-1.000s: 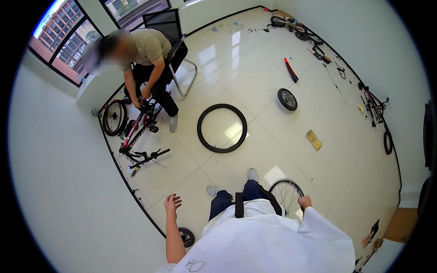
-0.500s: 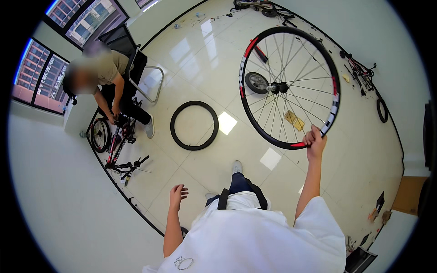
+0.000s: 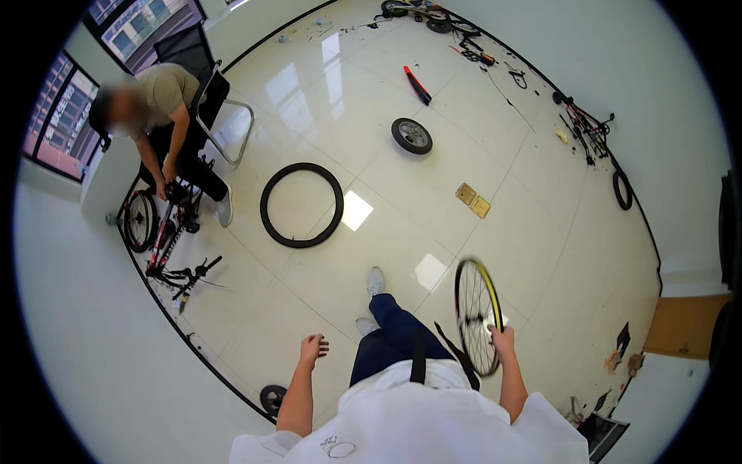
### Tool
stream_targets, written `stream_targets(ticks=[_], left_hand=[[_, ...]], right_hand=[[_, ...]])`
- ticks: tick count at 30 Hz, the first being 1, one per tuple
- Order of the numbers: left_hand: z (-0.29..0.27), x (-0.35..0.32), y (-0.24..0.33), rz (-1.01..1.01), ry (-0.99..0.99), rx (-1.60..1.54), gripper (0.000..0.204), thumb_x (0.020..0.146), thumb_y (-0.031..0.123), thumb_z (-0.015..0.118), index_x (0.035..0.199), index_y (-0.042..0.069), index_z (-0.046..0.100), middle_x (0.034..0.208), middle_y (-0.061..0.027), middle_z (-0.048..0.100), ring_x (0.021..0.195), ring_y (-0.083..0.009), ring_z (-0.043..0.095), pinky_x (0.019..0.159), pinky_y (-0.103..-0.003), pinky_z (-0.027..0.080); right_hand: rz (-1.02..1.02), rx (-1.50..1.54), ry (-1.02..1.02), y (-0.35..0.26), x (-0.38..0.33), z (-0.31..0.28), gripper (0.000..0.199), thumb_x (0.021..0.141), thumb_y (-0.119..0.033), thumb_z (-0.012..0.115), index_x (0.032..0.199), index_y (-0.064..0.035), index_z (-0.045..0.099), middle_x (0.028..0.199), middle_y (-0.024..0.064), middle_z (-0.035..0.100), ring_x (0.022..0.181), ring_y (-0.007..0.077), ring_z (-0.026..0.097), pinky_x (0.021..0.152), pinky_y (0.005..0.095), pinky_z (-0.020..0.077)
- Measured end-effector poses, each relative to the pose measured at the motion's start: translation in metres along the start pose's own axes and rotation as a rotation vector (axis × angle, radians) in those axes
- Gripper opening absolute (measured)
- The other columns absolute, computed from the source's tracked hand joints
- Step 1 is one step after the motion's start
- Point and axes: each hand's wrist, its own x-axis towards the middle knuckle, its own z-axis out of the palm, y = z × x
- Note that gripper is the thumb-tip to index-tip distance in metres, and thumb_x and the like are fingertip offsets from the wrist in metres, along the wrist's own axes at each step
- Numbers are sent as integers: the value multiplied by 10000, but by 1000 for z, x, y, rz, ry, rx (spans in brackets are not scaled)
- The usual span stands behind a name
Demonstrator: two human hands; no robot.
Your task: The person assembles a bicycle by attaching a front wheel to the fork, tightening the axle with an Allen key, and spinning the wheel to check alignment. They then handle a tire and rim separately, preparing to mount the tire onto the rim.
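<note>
My right hand [image 3: 502, 338] grips the rim of a spoked bicycle wheel [image 3: 477, 315], which stands upright and edge-on beside my right leg, blurred by motion. My left hand [image 3: 313, 349] hangs free at my left side with the fingers loosely apart and nothing in it. My feet in light shoes [image 3: 375, 280] stand on the glossy tiled floor [image 3: 433, 209]. A black bicycle tyre [image 3: 301, 205] lies flat on the floor ahead of me to the left.
A person [image 3: 166, 116] sits on a chair at the far left, working on a red bicycle [image 3: 162, 232] laid on the floor. A small black wheel [image 3: 411, 135], two tan blocks [image 3: 471, 199], a red tool [image 3: 417, 85] and bicycle parts along the walls lie around.
The wheel, held high and face-on half a second ago, has swung down beside my right leg and turned edge-on. The view has tilted downwards.
</note>
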Motion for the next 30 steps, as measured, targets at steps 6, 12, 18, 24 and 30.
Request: stream_targets(ticks=[6,12,18,24,30], left_hand=[[0,-44,-154,-267,67,-50,310,874,273,510,1029,8,555,861,-139,651,730,-235,638,644,-366,528],[5,-66,-253,-403,145,-27,322,877,271,510,1034,-7,554,825,-126,648,692,-214,633,612,-354,528],[72,-54,-191,-268,149,-227,275,888,231,526,1009,-12,569,830,-113,649,696,-174,630,608,-295,514],[147,-52,-159,-165,104,-279,267,919,249,507,1012,9,581,853,-87,649,730,-156,619,635,-272,497],[175,-61,-228,-379,92,-117,231,921,240,501,1000,32,561,849,-99,643,736,-185,620,654,-312,511]], right_hand=[[677,-341,-291,123,-12,-80,310,806,-224,632,593,-55,483,474,41,417,375,169,388,374,327,331],[806,-460,-270,127,39,-110,306,860,-226,545,616,-75,437,474,34,369,376,179,345,392,356,334],[352,-466,-50,165,155,-15,280,795,-211,607,680,2,466,535,98,450,407,216,438,351,412,369],[-198,-535,36,149,240,97,428,793,-279,611,686,133,563,686,328,575,716,469,598,640,487,460],[-316,-538,-128,73,262,155,403,794,-293,609,689,96,592,637,286,573,670,432,610,600,462,460]])
